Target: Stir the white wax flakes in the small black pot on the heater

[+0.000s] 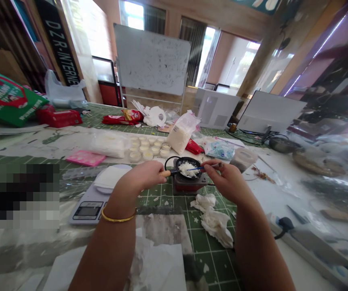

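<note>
On green matting (pixel 222 266), a hotplate (pixel 188 186) bore the frying pan (pixel 195 161), its white flakes (pixel 188 170) seemingly unmelted; left hand (pixel 149 176) gripped the wooden handle (pixel 165 173), right hand (pixel 226 178) pinched a thin stick (pixel 198 168); cups (pixel 147 155) beyond the pan looked filled.

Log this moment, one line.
left hand: gripping wooden handle | right hand: holding blue stick | frying pan: white flakes inside, on small hotplate

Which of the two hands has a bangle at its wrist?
The left hand, gripping the wooden handle of the small black pan; its bangle is gold, while the right hand has none.
</note>
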Demonstrator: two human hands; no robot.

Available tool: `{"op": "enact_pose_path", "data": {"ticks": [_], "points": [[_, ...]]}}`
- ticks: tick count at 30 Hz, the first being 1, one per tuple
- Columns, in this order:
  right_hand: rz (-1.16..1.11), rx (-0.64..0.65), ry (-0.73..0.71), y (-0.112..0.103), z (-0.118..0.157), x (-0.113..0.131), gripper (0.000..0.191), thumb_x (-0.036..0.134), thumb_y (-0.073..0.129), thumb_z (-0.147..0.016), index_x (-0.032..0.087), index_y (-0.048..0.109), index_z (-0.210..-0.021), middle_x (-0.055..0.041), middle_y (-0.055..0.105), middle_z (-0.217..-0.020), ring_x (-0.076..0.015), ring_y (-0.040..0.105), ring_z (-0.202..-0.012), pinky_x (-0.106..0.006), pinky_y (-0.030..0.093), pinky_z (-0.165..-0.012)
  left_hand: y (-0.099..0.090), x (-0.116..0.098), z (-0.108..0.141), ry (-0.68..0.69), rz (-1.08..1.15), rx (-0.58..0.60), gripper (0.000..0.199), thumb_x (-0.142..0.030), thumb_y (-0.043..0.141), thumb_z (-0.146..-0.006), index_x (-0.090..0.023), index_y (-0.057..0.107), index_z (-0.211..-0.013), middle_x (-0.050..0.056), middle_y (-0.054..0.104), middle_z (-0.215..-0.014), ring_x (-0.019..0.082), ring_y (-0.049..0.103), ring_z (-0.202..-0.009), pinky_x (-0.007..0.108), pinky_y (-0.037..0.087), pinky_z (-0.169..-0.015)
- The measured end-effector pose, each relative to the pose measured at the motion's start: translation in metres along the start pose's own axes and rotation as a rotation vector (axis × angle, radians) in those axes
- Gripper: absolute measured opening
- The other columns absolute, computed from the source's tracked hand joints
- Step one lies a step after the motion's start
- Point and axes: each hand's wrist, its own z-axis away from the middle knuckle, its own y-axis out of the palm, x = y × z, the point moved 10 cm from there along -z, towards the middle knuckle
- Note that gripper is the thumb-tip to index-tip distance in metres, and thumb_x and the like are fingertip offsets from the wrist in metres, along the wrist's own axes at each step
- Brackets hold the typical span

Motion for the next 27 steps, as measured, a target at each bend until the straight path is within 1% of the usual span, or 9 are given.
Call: {"op": "enact_pose_path", "data": {"ticks": [3, 5, 10, 13, 15, 18, 21, 24, 27], "points": [[-0.011, 0.108, -0.045, 0.009, 0.003, 0.009, 0.028, 0.035, 0.042, -0.084, 0.021, 0.065, -0.089, -0.0011, 0.069, -0.077, -0.0163, 0.061, -0.069, -0.027, 0.041, -0.064, 0.0, -0.001, 0.0, 0.007, -0.006, 0.001, 0.026, -0.041, 0.049, -0.069, -0.019, 0.06, -0.077, 0.004, 0.063, -0.074, 0.017, 0.056, -0.062, 0.024, 0.033, -0.049], [0.021, 0.137, -0.052, 0.011, 0.004, 0.012, 0.028, 0.035, 0.041, -0.084, 0.021, 0.065, -0.087, -0.0009, 0.069, -0.076, -0.016, 0.06, -0.066, -0.027, 0.041, -0.064, 0.0, -0.001, 0.001, 0.009, -0.004, 0.002, 0.026, -0.041, 0.048, -0.069, -0.019, 0.059, -0.076, 0.004, 0.062, -0.073, 0.017, 0.056, -0.062, 0.025, 0.033, -0.048], [0.064, 0.029, 0.03, 0.0, 0.005, 0.003, 0.029, 0.038, 0.042, -0.083, 0.022, 0.065, -0.09, -0.0019, 0.069, -0.077, -0.0187, 0.061, -0.072, -0.029, 0.041, -0.066, 0.0, 0.0, 0.0, 0.01, -0.02, 0.0, 0.026, -0.041, 0.048, -0.07, -0.019, 0.059, -0.077, 0.004, 0.063, -0.073, 0.018, 0.056, -0.062, 0.025, 0.033, -0.048], [0.009, 0.086, -0.025, 0.005, 0.005, 0.008, 0.029, 0.037, 0.041, -0.084, 0.021, 0.065, -0.087, -0.002, 0.069, -0.078, -0.0174, 0.061, -0.072, -0.027, 0.041, -0.065, 0.001, -0.001, 0.0, 0.011, -0.023, 0.006, 0.026, -0.04, 0.048, -0.069, -0.019, 0.059, -0.077, 0.004, 0.063, -0.073, 0.018, 0.057, -0.063, 0.025, 0.033, -0.049], [0.025, 0.118, -0.042, 0.007, 0.005, 0.008, 0.029, 0.036, 0.041, -0.084, 0.021, 0.065, -0.082, -0.0018, 0.069, -0.077, -0.017, 0.061, -0.07, -0.027, 0.041, -0.064, 0.0, -0.002, 0.0, 0.015, -0.022, 0.009, 0.026, -0.041, 0.047, -0.07, -0.019, 0.06, -0.077, 0.004, 0.063, -0.073, 0.018, 0.057, -0.062, 0.025, 0.033, -0.048], [0.098, 0.079, 0.002, 0.0, 0.004, 0.0, 0.03, 0.036, 0.04, -0.084, 0.021, 0.065, -0.078, -0.0016, 0.068, -0.074, -0.0178, 0.06, -0.07, -0.028, 0.04, -0.064, 0.0, -0.003, 0.001, 0.019, -0.02, 0.009, 0.026, -0.04, 0.047, -0.07, -0.019, 0.06, -0.077, 0.004, 0.063, -0.073, 0.018, 0.057, -0.061, 0.025, 0.032, -0.048], [0.066, 0.015, 0.028, -0.005, 0.003, -0.002, 0.029, 0.038, 0.041, -0.084, 0.021, 0.064, -0.083, -0.0016, 0.068, -0.076, -0.0178, 0.06, -0.071, -0.028, 0.04, -0.065, 0.0, -0.002, 0.001, 0.013, -0.02, 0.005, 0.026, -0.04, 0.048, -0.07, -0.018, 0.06, -0.077, 0.005, 0.063, -0.073, 0.018, 0.057, -0.062, 0.025, 0.032, -0.048], [-0.017, 0.06, -0.031, 0.004, 0.003, 0.009, 0.028, 0.037, 0.041, -0.085, 0.021, 0.064, -0.088, -0.0016, 0.069, -0.08, -0.0169, 0.061, -0.074, -0.026, 0.041, -0.065, 0.0, -0.002, 0.0, 0.011, -0.02, -0.005, 0.026, -0.041, 0.049, -0.07, -0.019, 0.06, -0.078, 0.004, 0.063, -0.074, 0.018, 0.057, -0.063, 0.024, 0.032, -0.049], [0.001, 0.107, -0.072, 0.014, 0.002, 0.014, 0.028, 0.036, 0.041, -0.085, 0.021, 0.064, -0.088, -0.0016, 0.069, -0.078, -0.0167, 0.061, -0.07, -0.027, 0.041, -0.065, -0.001, 0.0, 0.0, 0.007, -0.014, -0.006, 0.027, -0.042, 0.05, -0.07, -0.019, 0.06, -0.079, 0.004, 0.063, -0.075, 0.017, 0.056, -0.064, 0.024, 0.032, -0.049]]}}
